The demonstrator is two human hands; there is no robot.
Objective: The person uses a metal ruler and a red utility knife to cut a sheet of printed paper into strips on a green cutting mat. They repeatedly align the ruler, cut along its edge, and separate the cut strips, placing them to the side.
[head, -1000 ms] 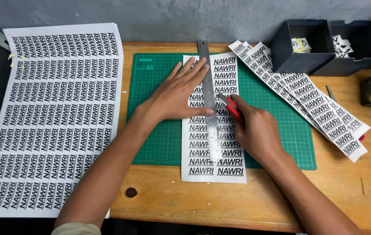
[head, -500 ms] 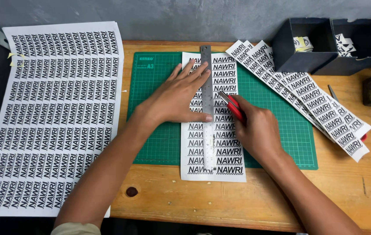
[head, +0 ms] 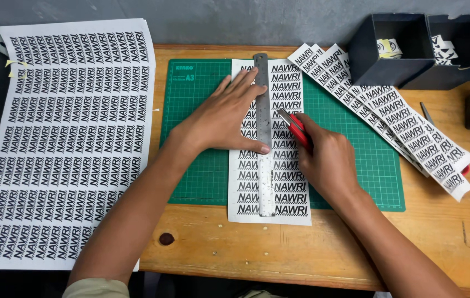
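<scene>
my left hand (head: pixel 221 118) flat, fingers spread, pinning ruler (head: pixel 263 132) on sheet (head: pixel 287 182); right hand (head: pixel 328 160) fisted round red knife (head: pixel 294 127), blade against ruler's right edge.

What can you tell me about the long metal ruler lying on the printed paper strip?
The long, narrow, grey metal ruler has fine graduation marks along its edges. It lies flat, running from the far edge of the green cutting mat toward the person, along the middle of the white printed paper strip. The left hand presses it down, fingers spread, thumb on the ruler. The right hand holds a red utility knife with its tip at the ruler's right edge.
</scene>
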